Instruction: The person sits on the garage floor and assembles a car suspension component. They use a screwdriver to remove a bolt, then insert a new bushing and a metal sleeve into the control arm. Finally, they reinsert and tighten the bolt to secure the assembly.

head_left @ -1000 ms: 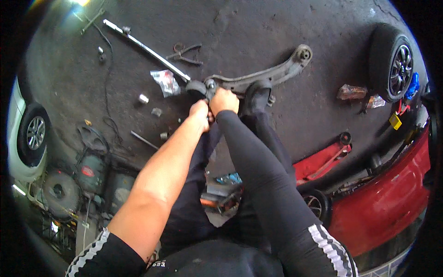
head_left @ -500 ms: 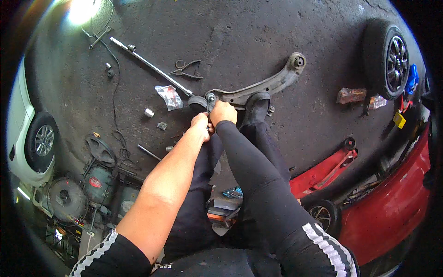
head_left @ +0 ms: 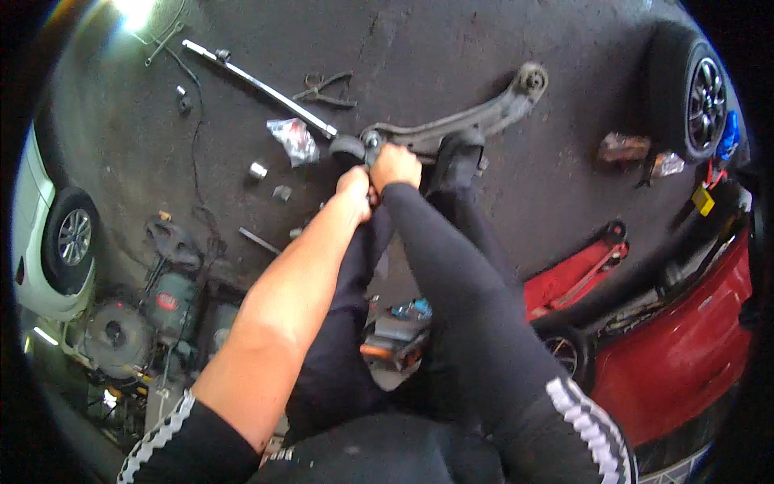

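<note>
A grey suspension control arm (head_left: 463, 129) lies on the floor in front of me. My right shoe (head_left: 461, 153) rests against its middle, and my left shoe (head_left: 347, 148) stands beside its near left end, where a round metal joint (head_left: 372, 140) shows. My right hand (head_left: 396, 167) is closed in a fist just below that joint. My left hand (head_left: 353, 190) is closed right beside it, lower and to the left. Both grip something between them at the joint; the fingers and legs hide most of it.
Left on the floor are a long steel bar (head_left: 262, 89), snap-ring pliers (head_left: 326, 89), a plastic bag (head_left: 294, 142) and a socket (head_left: 257, 170). A compressor (head_left: 171, 302) stands by a white car (head_left: 40, 218). At right are a loose wheel (head_left: 701, 105), a red floor jack (head_left: 576, 274) and red car (head_left: 677, 355).
The view has tilted, so the floor things appear higher in the picture. Both hands stay closed together at the control arm's left end.
</note>
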The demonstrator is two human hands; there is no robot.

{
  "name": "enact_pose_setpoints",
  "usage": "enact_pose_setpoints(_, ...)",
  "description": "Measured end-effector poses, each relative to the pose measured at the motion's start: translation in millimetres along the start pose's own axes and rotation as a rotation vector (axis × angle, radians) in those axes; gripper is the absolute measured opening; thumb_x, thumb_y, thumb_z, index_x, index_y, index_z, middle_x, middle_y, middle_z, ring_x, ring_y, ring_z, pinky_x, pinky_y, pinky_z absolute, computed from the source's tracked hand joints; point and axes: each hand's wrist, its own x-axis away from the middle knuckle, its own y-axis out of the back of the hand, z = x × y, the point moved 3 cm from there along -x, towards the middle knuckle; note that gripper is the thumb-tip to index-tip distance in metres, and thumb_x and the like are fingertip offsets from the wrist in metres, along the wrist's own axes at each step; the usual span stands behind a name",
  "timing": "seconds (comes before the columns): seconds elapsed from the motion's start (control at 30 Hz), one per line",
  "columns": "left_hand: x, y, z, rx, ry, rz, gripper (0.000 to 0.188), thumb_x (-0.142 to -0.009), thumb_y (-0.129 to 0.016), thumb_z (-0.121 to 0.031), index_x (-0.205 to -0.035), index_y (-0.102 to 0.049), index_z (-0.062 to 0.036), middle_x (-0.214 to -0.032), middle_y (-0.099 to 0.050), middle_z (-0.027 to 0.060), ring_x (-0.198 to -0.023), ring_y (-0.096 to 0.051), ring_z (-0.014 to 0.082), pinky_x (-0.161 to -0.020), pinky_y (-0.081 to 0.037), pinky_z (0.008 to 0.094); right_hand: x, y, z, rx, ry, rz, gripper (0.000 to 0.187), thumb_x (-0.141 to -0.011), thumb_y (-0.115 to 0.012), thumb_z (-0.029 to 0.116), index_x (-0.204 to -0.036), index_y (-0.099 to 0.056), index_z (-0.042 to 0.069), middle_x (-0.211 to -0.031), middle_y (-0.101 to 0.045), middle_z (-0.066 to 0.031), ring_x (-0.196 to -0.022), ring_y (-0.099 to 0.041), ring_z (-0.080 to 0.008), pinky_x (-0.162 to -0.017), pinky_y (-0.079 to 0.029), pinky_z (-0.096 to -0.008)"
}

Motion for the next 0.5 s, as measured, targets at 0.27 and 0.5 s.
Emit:
enact_pose_setpoints(0.27,-49.3,-14.1,-32.4,-0.015,-0.096,0.010,0.032,-0.117,-0.055,-0.030,-0.089,-0.061,-0.0156,-0.067,-0.056,-0.0027,-0.046,-0.045,0.0110,-0.039,-0.034,0.0295,-54.8,-24.7,-17.6,-0.065,0.033,-0.078,0.024,-0.098,-0.074,0.026,-0.110,-0.084,0.008,-0.115,-0.084,-0.0210,-0.110,-0.083,-0.0396,-0.094,-0.067,-0.0502)
enact_pose_setpoints(0.5,-38.2,-21.4,-19.2,0.025,-0.104,0.001,0.030,-0.118,-0.055,-0.029,-0.092,-0.058,-0.0157,-0.073,-0.055,-0.0025,-0.049,-0.045,0.0105,-0.041,-0.034,0.0303,-56.6,-37.8,-36.3,-0.103,0.038,-0.118,0.025,-0.097,-0.076,0.029,-0.109,-0.084,0.008,-0.111,-0.085,-0.0201,-0.105,-0.084,-0.0392,-0.093,-0.067,-0.0508)
